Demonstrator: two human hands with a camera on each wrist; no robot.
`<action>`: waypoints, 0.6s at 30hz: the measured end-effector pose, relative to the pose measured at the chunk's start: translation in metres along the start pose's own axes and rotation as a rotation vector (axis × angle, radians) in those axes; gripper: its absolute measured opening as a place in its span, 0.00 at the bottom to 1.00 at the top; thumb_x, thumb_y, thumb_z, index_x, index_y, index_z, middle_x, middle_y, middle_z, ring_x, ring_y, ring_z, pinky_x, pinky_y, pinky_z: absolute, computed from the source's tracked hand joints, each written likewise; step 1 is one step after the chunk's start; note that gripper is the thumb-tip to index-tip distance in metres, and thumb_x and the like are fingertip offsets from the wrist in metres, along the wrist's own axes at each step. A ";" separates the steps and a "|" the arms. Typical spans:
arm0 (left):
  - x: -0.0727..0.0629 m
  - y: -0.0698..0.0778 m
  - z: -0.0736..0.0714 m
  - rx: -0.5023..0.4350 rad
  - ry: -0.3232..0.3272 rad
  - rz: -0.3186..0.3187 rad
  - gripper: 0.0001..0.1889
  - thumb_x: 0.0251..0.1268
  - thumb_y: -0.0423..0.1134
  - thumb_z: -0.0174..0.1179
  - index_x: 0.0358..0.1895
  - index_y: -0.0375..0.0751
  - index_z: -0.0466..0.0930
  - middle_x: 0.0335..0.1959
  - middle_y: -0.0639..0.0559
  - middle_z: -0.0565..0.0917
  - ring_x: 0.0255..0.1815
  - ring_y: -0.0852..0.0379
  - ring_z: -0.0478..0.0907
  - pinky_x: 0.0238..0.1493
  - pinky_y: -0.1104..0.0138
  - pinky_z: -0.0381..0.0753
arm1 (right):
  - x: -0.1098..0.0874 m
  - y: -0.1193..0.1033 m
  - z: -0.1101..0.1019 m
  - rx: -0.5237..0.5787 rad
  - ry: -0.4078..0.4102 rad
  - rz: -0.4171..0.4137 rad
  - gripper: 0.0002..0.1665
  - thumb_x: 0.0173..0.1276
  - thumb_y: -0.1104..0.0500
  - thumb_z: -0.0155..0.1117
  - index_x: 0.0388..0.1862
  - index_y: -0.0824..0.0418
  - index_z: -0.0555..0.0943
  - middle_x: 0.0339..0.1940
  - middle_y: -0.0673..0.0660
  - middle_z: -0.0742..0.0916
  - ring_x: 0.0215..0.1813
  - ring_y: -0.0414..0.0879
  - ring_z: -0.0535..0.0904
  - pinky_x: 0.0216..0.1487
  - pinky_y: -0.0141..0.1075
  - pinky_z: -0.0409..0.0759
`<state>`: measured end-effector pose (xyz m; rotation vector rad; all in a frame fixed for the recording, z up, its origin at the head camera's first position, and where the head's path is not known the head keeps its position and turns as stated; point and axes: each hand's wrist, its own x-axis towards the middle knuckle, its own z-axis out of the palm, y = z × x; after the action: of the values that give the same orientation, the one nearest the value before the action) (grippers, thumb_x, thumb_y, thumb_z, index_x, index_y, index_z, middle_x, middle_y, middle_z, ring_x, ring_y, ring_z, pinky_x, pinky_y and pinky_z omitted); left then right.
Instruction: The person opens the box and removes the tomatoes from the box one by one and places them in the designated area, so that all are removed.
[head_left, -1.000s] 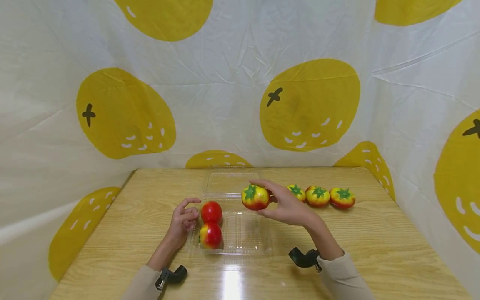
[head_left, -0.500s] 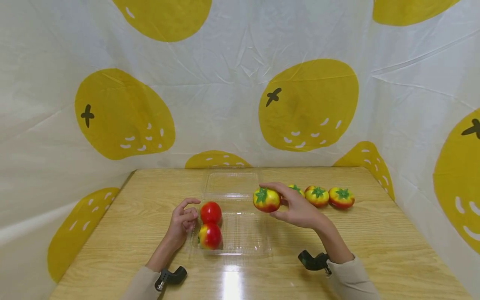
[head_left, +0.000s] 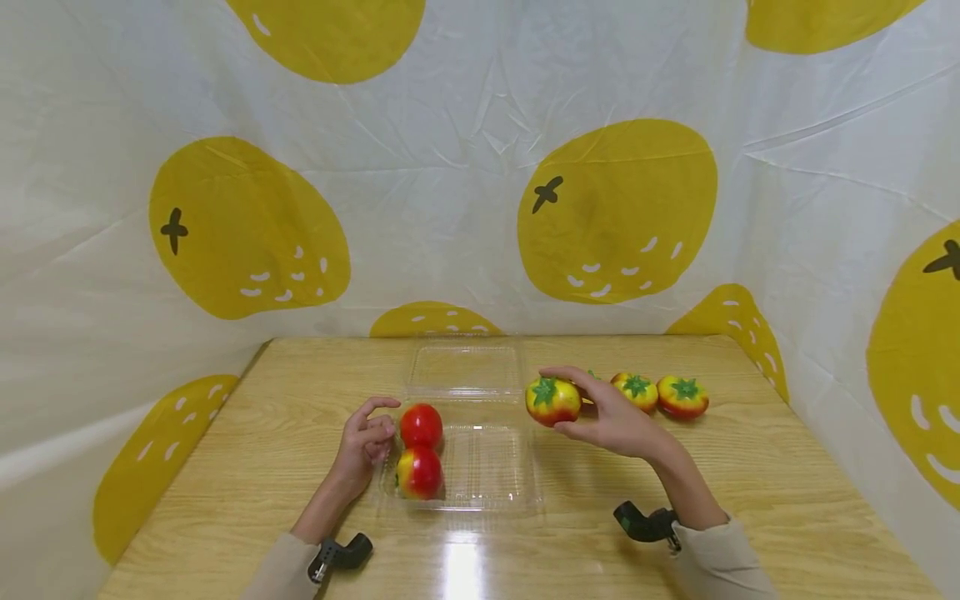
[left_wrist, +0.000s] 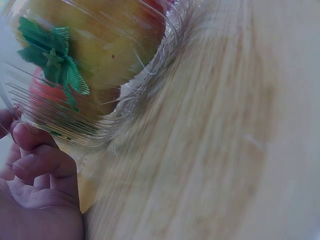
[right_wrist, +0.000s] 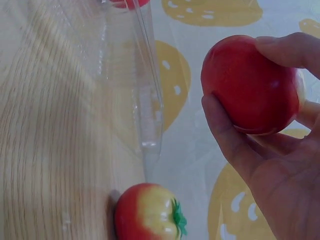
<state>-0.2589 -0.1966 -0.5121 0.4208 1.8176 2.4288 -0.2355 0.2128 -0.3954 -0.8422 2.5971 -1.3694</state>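
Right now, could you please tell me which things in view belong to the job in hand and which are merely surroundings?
Likely the job:
clear container, lid open
held fruit, in the right hand
rear fruit and front fruit, inside the container
row of fruits on the right, one mostly hidden

Merely surroundings:
wooden table
patterned cloth behind it
black wrist devices

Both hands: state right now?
Left hand: curled beside the clear container; grip on it can't be told.
Right hand: closed, holding a red-and-yellow fruit.
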 end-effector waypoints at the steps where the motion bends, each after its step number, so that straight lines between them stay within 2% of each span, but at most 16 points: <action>1: 0.000 0.000 0.000 0.000 -0.001 0.000 0.17 0.71 0.24 0.45 0.56 0.41 0.74 0.21 0.60 0.79 0.16 0.64 0.66 0.17 0.64 0.50 | 0.000 0.001 -0.001 -0.007 -0.002 0.002 0.40 0.68 0.57 0.72 0.76 0.49 0.68 0.76 0.58 0.75 0.70 0.55 0.76 0.69 0.40 0.77; 4: 0.000 0.000 -0.001 -0.001 -0.002 -0.004 0.16 0.71 0.24 0.45 0.57 0.40 0.73 0.21 0.60 0.79 0.16 0.64 0.66 0.17 0.65 0.50 | -0.002 0.004 -0.003 -0.007 -0.008 -0.001 0.39 0.68 0.59 0.72 0.76 0.52 0.68 0.76 0.58 0.75 0.70 0.55 0.75 0.69 0.38 0.77; 8: 0.000 0.000 -0.001 -0.004 -0.002 -0.009 0.16 0.71 0.24 0.46 0.57 0.39 0.73 0.21 0.59 0.79 0.16 0.63 0.66 0.17 0.64 0.50 | -0.003 0.011 -0.007 0.026 -0.019 -0.012 0.39 0.68 0.60 0.71 0.76 0.57 0.68 0.75 0.61 0.74 0.67 0.53 0.76 0.63 0.32 0.79; 12: 0.000 0.000 -0.001 -0.009 -0.001 -0.007 0.16 0.70 0.24 0.46 0.57 0.40 0.73 0.21 0.59 0.79 0.16 0.63 0.66 0.17 0.63 0.49 | -0.006 0.018 -0.012 0.027 -0.022 0.001 0.38 0.69 0.60 0.71 0.75 0.55 0.68 0.74 0.62 0.74 0.63 0.47 0.77 0.58 0.30 0.80; 18: 0.000 0.000 0.000 -0.007 0.003 -0.005 0.16 0.70 0.24 0.46 0.57 0.40 0.73 0.21 0.59 0.78 0.16 0.63 0.66 0.17 0.63 0.49 | -0.010 0.026 -0.021 0.036 -0.034 0.005 0.38 0.69 0.60 0.70 0.75 0.57 0.67 0.73 0.63 0.73 0.61 0.43 0.76 0.59 0.28 0.78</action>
<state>-0.2593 -0.1968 -0.5119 0.4114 1.8082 2.4338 -0.2447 0.2450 -0.4056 -0.8457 2.5397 -1.3838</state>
